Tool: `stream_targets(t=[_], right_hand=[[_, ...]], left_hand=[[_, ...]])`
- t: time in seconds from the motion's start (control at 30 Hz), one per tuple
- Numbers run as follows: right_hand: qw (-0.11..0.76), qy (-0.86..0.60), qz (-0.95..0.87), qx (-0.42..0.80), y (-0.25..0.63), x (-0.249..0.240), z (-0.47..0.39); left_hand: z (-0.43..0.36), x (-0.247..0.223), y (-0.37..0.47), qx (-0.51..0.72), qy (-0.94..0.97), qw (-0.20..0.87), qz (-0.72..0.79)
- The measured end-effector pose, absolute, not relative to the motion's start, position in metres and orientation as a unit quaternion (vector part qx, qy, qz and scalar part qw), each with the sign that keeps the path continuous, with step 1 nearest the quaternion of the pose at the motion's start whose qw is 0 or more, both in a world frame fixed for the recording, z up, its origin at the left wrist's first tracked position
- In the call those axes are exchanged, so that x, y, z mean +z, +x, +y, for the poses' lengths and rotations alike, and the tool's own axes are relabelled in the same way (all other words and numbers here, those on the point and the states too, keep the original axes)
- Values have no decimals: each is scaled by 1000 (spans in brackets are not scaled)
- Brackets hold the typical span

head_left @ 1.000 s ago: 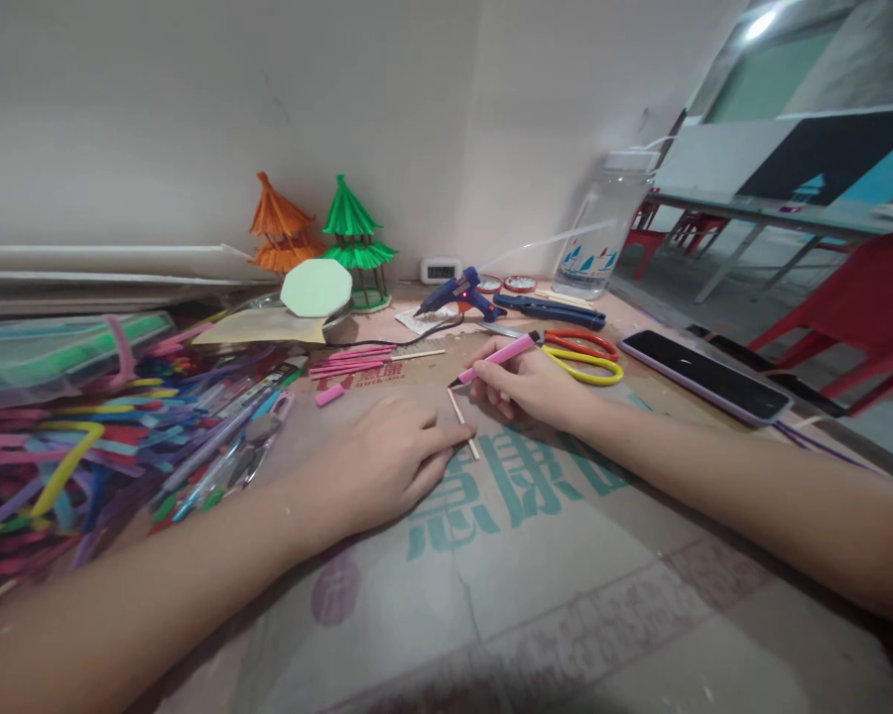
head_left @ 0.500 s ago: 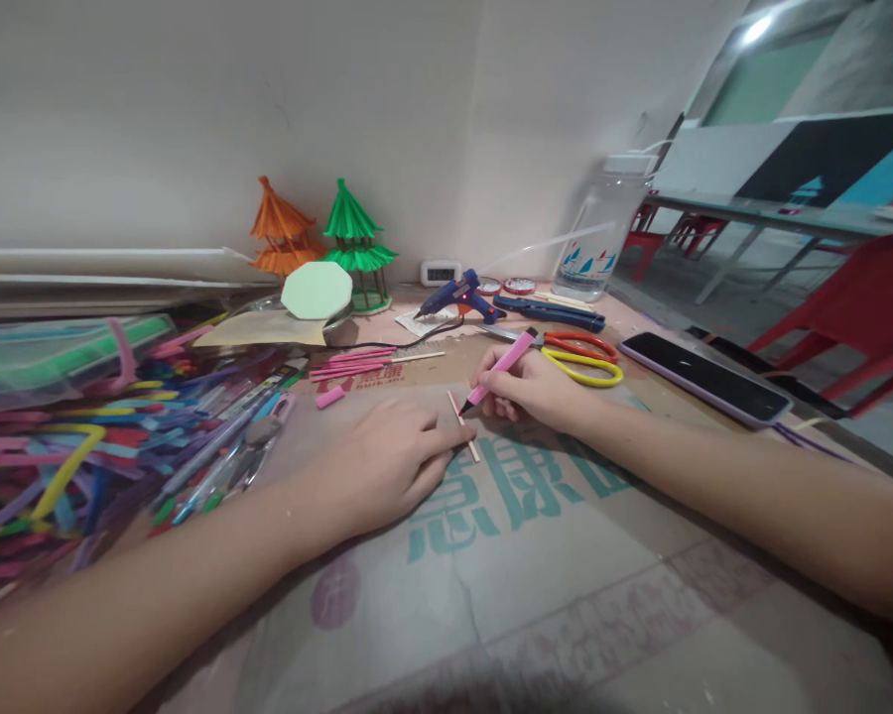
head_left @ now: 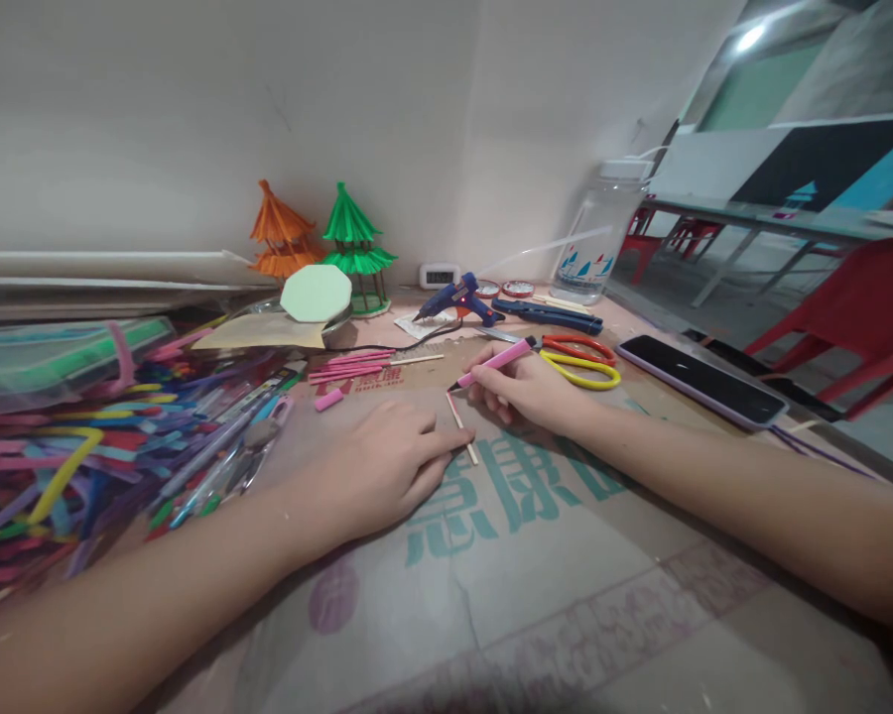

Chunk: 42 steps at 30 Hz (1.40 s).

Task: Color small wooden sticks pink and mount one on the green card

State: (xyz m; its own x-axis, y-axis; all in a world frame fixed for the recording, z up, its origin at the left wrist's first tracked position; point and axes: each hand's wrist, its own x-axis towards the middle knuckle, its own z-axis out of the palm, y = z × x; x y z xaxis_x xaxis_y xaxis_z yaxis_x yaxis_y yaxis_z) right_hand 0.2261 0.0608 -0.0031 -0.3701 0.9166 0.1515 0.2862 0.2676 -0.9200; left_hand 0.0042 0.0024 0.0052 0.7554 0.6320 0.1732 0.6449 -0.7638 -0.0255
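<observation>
Gripped in my right hand [head_left: 510, 382] is a pink marker [head_left: 500, 362], its dark tip at the upper end of a thin wooden stick [head_left: 455, 413]. The stick's upper part is pink and its lower end pale. My left hand [head_left: 398, 458] lies on the covered table, holding nothing, with the extended index finger pressing on the stick's middle. A pink cap [head_left: 328, 400] lies beyond my left hand, near several pink sticks [head_left: 353, 367].
Colourful strips [head_left: 66, 466] and pens [head_left: 223, 446] lie left. Behind stand orange [head_left: 281, 223] and green [head_left: 352, 223] pagoda models, a glue gun [head_left: 457, 297] and a bottle [head_left: 591, 238]. Scissors [head_left: 581, 369] and a phone [head_left: 700, 379] are right.
The marker's tip has moved up along the stick to its far end, and the marker is tilted lower. More of the stick's upper part is pink. My left hand has stayed in place.
</observation>
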Motion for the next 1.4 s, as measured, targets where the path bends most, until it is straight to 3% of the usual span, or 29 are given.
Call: stream_targets(t=[0.67,1.4], right_hand=[[316,-436,-705,461,226,9,54],[347,-435,-707,436,227,-1,60]], left_hand=[[-1,9,5,-81,-934,35,-345],[3,3,3,-95,-937,34,-335]])
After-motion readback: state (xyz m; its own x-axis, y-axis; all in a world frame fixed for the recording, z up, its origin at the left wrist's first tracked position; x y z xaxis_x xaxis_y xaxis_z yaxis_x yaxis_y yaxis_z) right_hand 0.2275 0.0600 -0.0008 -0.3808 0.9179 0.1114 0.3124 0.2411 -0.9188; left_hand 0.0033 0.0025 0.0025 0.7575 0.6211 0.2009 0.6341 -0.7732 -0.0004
